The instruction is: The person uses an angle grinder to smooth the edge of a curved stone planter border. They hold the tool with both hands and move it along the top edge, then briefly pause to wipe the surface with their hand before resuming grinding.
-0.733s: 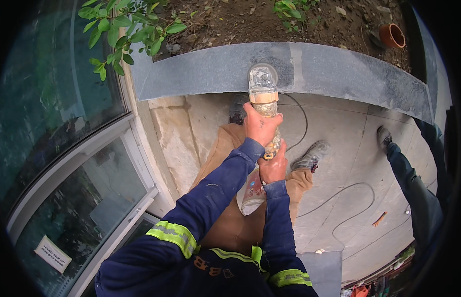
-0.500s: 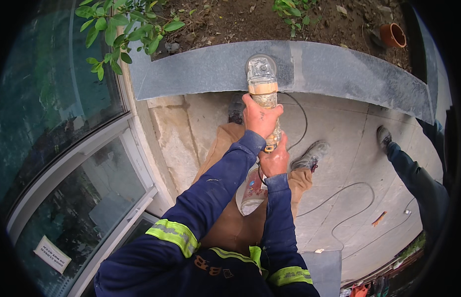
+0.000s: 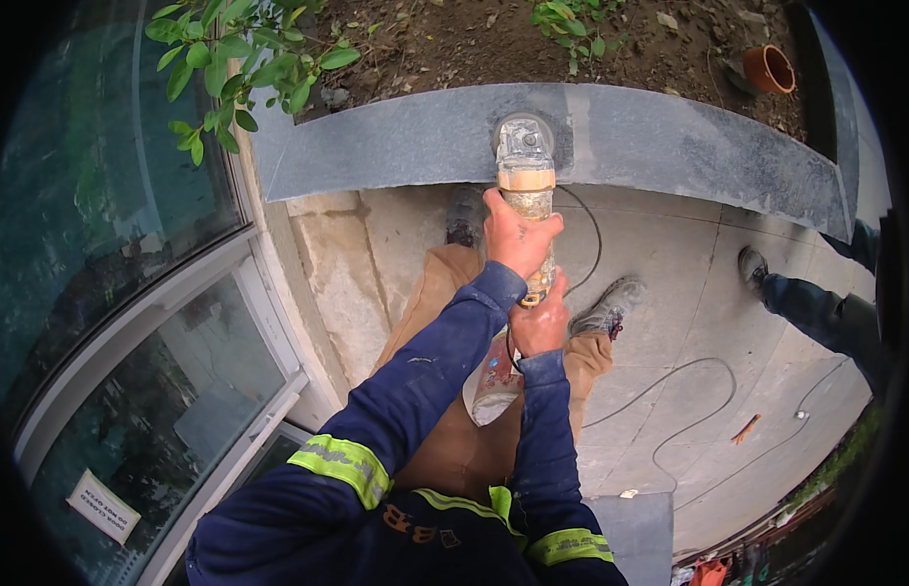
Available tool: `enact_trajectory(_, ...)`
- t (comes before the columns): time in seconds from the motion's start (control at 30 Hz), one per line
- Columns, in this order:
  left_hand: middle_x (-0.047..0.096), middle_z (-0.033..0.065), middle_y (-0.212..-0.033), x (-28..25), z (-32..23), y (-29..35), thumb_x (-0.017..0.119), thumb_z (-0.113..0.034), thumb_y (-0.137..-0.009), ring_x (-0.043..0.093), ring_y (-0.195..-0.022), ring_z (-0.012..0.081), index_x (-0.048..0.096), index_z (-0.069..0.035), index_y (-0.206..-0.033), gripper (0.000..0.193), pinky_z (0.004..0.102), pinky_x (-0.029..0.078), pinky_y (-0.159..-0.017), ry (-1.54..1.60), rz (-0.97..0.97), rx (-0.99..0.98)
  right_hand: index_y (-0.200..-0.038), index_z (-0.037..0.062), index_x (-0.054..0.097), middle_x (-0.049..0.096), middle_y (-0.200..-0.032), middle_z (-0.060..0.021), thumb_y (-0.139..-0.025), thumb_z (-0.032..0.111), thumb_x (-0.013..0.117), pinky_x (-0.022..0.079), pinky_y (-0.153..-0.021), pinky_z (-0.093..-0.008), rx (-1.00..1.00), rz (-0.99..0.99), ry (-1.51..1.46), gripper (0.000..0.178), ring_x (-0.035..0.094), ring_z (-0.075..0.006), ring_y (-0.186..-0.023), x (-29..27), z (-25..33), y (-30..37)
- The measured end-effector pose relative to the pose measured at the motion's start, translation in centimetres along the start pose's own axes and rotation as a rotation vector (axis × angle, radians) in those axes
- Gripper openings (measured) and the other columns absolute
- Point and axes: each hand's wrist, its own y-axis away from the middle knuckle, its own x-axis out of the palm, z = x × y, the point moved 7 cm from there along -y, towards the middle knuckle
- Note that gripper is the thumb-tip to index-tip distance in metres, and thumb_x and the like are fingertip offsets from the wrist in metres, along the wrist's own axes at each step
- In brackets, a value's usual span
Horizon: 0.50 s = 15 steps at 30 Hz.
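Both of my hands grip a dusty angle grinder (image 3: 528, 203) with a worn, tape-wrapped body. My left hand (image 3: 518, 237) is closed around the middle of the body, its thumb across the top. Just behind it, my right hand (image 3: 542, 322) is wrapped round the rear end, where the cord leaves. The grinder's round disc (image 3: 521, 123) lies against the top of a grey stone ledge (image 3: 376, 142); its underside is hidden. A darker patch of stone shows just right of the disc.
Soil and a leafy branch (image 3: 225, 68) lie beyond the ledge, with a terracotta pot (image 3: 769, 69) at far right. A glass door (image 3: 210, 381) stands on the left. A cord (image 3: 703, 363) loops across the paved floor. Another person's leg (image 3: 816, 317) is at the right.
The grinder and both hands have shifted slightly to the right and a little nearer along the ledge. My grip is the same. The other person's leg has moved slightly.
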Motion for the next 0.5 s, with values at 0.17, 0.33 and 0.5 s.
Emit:
enact_trajectory(0.17,0.066,0.0248,-0.096,0.6,0.6,0.7,0.08,-0.024,-0.066,0.067,-0.089,0.0379,0.04,0.004,-0.108,0.065,0.0436,0.051,-0.082,-0.026,0.013,0.013,-0.133,0.0047,0.036,0.067,-0.088,-0.0273,-0.071,0.011,0.075,0.052,-0.073,-0.0487,0.014,-0.02,-0.017,0.073,0.065,-0.0467,-0.086,-0.5,-0.5,0.9)
enact_trajectory(0.33,0.066,0.028,-0.095,0.9,-0.6,-0.1,0.078,-0.025,-0.067,0.067,-0.088,0.042,0.038,0.006,-0.109,0.066,0.0455,0.051,-0.08,-0.028,0.011,0.061,-0.132,0.0055,0.037,0.067,-0.09,-0.027,-0.07,0.011,0.075,0.052,-0.074,-0.0482,0.028,-0.028,-0.016,0.073,0.065,-0.0467,-0.087,-0.7,-0.1,-0.2)
enact_trajectory(0.5,0.065,0.0283,-0.096,-0.5,1.0,0.1,0.078,-0.024,-0.068,0.067,-0.089,0.0416,0.038,0.005,-0.108,0.064,0.0457,0.051,-0.081,-0.064,-0.01,-0.01,-0.132,0.0042,0.037,0.067,-0.092,-0.0259,-0.07,0.01,0.076,0.052,-0.074,-0.0478,0.001,0.035,0.06,0.074,0.065,-0.046,-0.087,0.2,-0.7,0.6)
